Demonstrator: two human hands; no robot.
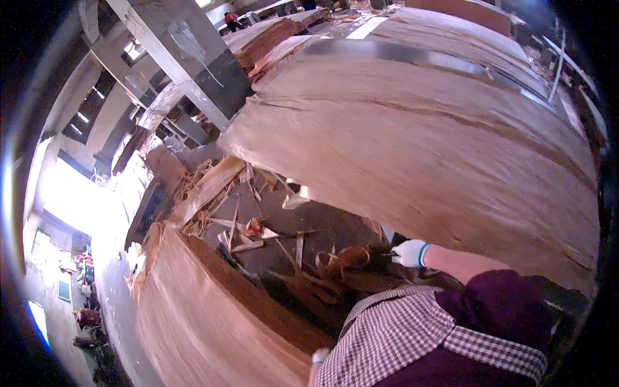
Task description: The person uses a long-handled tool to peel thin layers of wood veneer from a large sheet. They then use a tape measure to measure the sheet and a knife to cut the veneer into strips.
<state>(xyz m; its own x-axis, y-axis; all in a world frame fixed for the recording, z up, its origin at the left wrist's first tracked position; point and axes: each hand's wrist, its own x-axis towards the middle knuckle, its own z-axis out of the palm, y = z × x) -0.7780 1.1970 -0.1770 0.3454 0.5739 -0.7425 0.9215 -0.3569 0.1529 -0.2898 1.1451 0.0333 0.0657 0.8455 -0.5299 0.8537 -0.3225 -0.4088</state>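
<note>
Veneer sheet [412, 142] lies just beyond the right grip [409, 253]; spread or pinching, I cannot tell

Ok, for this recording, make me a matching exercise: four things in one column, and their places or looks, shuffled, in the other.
Column one
1. Right hand
2. Left hand
3. Apron
4. Wood scraps

Column two
A. Strewn over the grey floor
B. Chequered dark and white
C. By the near edge of the large upper wood sheets
D. Near the picture's lower edge, beside the lower-left stack

Right pairs: 1-C, 2-D, 3-B, 4-A
</note>
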